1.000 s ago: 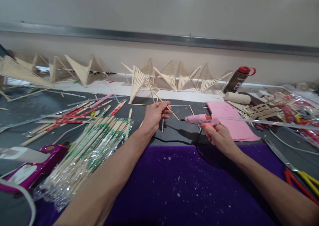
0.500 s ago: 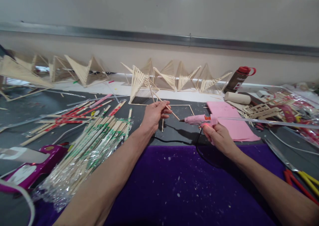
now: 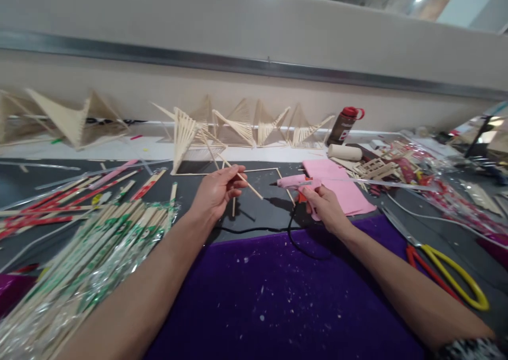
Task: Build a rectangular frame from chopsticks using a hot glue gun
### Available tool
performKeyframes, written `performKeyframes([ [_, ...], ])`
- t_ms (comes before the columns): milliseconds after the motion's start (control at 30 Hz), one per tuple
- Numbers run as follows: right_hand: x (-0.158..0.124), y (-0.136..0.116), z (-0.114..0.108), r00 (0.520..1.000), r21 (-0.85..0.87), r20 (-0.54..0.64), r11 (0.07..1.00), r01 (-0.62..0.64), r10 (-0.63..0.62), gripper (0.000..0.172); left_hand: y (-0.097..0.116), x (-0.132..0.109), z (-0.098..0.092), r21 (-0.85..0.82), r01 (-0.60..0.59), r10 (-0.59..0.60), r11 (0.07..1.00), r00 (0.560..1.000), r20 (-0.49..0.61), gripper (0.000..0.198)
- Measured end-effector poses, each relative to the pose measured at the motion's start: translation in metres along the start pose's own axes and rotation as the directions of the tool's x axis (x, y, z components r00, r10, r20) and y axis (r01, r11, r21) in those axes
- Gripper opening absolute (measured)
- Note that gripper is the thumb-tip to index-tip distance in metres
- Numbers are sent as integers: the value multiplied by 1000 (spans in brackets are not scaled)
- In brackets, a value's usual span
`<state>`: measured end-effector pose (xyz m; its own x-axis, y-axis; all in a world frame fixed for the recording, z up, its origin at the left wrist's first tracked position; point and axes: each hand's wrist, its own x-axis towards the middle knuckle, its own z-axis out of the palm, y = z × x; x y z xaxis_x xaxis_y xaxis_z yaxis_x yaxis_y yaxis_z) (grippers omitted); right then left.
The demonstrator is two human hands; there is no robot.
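and here's the left hand (image 3: 217, 190), thumb and fingertips pinching a slim stick (image 3: 251, 187) above the middle of the table (image 3: 265, 214). its long axis slants: one end runs off towards the far left, the other angles down towards the near right corner. pale wood it is, straight, smooth and thin as a skewer.

over to the right hand (image 3: 323, 204), wrapped round the grip of a glue gun (image 3: 293, 182). that lies almost level in the air, its dark, tapered nozzle aimed at the table's left edge, just short of the stick's near end, and there's a clear gap between the two. pink plastic body, orange trigger, and a clear, glossy rod trailing out behind towards the right edge.

beyond the hands, along the back edge, a row of frames (image 3: 184, 137) fans out in twisted, ribbed wings of the same pale wood. by the left edge, packed sticks (image 3: 99, 249) lie in crinkled, shiny plastic with green print. a soft purple cloth (image 3: 257, 296), speckled white, covers the near edge; a flat pink sheet (image 3: 357, 198) sits right of the gun, and scissors (image 3: 456, 280) with looped yellow and red handles rest towards the near right corner.
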<state>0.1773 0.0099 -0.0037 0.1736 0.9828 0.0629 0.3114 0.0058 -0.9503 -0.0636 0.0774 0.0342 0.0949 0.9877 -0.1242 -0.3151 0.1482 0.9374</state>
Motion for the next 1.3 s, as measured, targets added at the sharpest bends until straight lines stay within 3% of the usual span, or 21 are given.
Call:
performKeyframes([
  [233, 10, -4, -13, 995, 254, -67, 965, -57, 77, 36, 0, -7, 8, 75, -16, 13, 997, 999, 42, 14],
  [500, 36, 11, -46, 990, 291, -71, 951, -99, 125, 28, -3, -8, 10, 125, -24, 14, 992, 996, 84, 18],
  [867, 51, 31, -79, 974, -55, -178, 987, -148, 136, 23, -8, -6, 11, 144, -9, -3, 990, 997, 81, 19],
  [1067, 54, 32, -105, 957, -360, -286, 922, -146, 40, 18, -7, -7, 13, 147, -8, -3, 989, 997, 79, 17],
  [1300, 44, 24, -129, 972, -416, -144, 880, -227, 183, 17, -5, -10, 16, 169, -22, 7, 985, 996, 86, 17],
])
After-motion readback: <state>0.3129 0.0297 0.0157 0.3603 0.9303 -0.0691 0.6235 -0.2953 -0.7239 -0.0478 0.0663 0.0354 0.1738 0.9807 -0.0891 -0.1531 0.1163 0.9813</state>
